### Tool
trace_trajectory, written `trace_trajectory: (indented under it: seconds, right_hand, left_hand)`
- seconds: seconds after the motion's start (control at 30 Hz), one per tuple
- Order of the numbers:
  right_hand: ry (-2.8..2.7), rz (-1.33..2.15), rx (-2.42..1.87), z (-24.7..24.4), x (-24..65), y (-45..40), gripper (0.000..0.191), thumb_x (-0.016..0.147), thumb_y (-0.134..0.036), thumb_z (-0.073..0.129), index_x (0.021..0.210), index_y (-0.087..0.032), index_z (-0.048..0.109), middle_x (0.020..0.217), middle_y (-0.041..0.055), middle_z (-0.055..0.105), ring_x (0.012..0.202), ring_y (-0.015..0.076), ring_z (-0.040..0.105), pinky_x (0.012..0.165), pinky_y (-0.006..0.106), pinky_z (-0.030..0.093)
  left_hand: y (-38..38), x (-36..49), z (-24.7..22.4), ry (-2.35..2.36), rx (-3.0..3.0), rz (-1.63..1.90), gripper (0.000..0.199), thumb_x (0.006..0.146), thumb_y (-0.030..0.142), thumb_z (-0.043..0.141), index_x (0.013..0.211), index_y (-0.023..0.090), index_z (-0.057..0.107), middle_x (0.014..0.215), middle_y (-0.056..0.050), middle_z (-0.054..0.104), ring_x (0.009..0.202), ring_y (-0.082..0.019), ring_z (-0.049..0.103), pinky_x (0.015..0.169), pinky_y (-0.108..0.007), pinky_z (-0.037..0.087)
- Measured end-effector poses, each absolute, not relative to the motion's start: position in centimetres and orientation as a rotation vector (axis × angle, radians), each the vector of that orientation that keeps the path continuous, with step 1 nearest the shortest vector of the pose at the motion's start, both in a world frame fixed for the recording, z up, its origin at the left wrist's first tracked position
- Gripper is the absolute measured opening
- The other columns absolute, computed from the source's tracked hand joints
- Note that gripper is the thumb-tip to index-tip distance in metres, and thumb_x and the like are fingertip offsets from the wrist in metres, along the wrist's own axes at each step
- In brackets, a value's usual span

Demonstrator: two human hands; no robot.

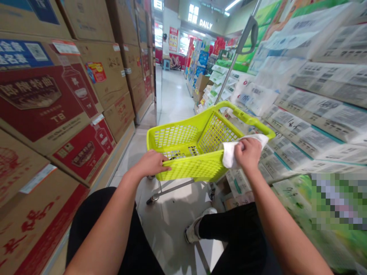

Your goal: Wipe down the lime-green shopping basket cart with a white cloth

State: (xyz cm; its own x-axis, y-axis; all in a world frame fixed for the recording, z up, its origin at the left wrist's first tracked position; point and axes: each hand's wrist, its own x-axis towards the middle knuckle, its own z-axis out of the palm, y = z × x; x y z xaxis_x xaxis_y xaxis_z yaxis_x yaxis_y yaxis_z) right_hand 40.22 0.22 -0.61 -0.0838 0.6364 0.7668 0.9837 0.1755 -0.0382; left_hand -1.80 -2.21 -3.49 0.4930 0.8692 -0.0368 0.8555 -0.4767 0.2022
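Note:
A yellow-green shopping cart with a mesh basket stands sideways before me on small wheels. Gripping the near rim of its basket at the left end is my left hand, with the fingers over the edge. My right hand holds a white cloth, bunched up and pressed on the rim near the handle end. Part of the cloth spreads over the rim behind the knuckles. The basket's handle bar runs along the right end, and the basket floor shows no goods.
Stacked cardboard cartons line the left side. Piled packs of tissue paper crowd the right, close to the cart. A metal pole with a grey handle stands behind the cart. Further down the aisle are a blue stool and a person.

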Motion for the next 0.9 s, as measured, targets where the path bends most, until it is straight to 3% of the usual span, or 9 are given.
trace_trajectory:
  seconds: [0.1, 0.2, 0.4, 0.53, 0.7, 0.9]
  right_hand:
    - [-1.73, -0.74, -1.603, 0.5, 42.5, 1.0, 0.019, 0.086, -0.026, 0.051, 0.074, -0.02, 0.064, 0.086, 0.0113, 0.066, 0.09, 0.0288, 0.054, 0.087, 0.043, 0.039]
    - [-1.837, -0.682, -1.577, -0.7, 38.5, -0.5, 0.019, 0.088, -0.026, 0.05, 0.077, -0.02, 0.064, 0.083, 0.0105, 0.064, 0.087, 0.0282, 0.053, 0.085, 0.043, 0.039]
    - [-2.17, -0.416, -1.375, -3.7, 30.0, -4.4, 0.026, 0.102, -0.027, 0.04, 0.105, -0.018, 0.065, 0.103, 0.0102, 0.067, 0.102, 0.0265, 0.055, 0.099, 0.041, 0.039]
    - [-2.217, -0.647, -1.461, -2.0, 35.5, -3.7, 0.034, 0.105, -0.033, 0.036, 0.109, -0.019, 0.067, 0.112, 0.0117, 0.067, 0.107, 0.0285, 0.055, 0.102, 0.043, 0.038]
    - [-1.882, -0.904, -1.628, 0.6, 44.5, -1.7, 0.038, 0.101, -0.039, 0.041, 0.12, -0.016, 0.064, 0.126, 0.016, 0.063, 0.119, 0.0335, 0.052, 0.108, 0.049, 0.037]
    - [-1.698, -0.852, -1.609, -1.5, 40.8, -2.5, 0.053, 0.1, -0.041, 0.039, 0.139, -0.008, 0.052, 0.143, 0.0228, 0.051, 0.141, 0.0383, 0.039, 0.116, 0.057, 0.032]
  left_hand:
    - [-2.3, -1.8, -3.7, 1.511, 2.549, 0.112, 0.036, 0.087, 0.056, 0.063, 0.075, 0.023, 0.07, 0.069, -0.005, 0.07, 0.07, -0.023, 0.064, 0.062, -0.032, 0.028]
    - [-2.2, -1.4, -3.9, 1.528, 2.569, 0.118, 0.037, 0.086, 0.057, 0.064, 0.075, 0.023, 0.071, 0.07, -0.006, 0.07, 0.07, -0.024, 0.064, 0.062, -0.032, 0.027]
    - [-1.8, -1.7, -4.0, 1.51, 2.572, 0.144, 0.039, 0.087, 0.057, 0.061, 0.074, 0.023, 0.07, 0.067, -0.005, 0.068, 0.068, -0.022, 0.063, 0.061, -0.032, 0.025]
    - [-1.9, -2.9, -3.7, 1.464, 2.558, 0.166, 0.037, 0.088, 0.055, 0.061, 0.072, 0.022, 0.069, 0.064, -0.004, 0.067, 0.065, -0.02, 0.061, 0.061, -0.031, 0.026]
    - [-2.0, -3.2, -3.6, 1.437, 2.552, 0.16, 0.038, 0.088, 0.054, 0.06, 0.069, 0.022, 0.067, 0.062, -0.003, 0.065, 0.062, -0.019, 0.058, 0.06, -0.031, 0.026]
    - [-1.5, -2.8, -4.0, 1.488, 2.551, 0.139, 0.036, 0.086, 0.055, 0.063, 0.07, 0.023, 0.068, 0.064, -0.005, 0.066, 0.064, -0.02, 0.059, 0.061, -0.031, 0.025]
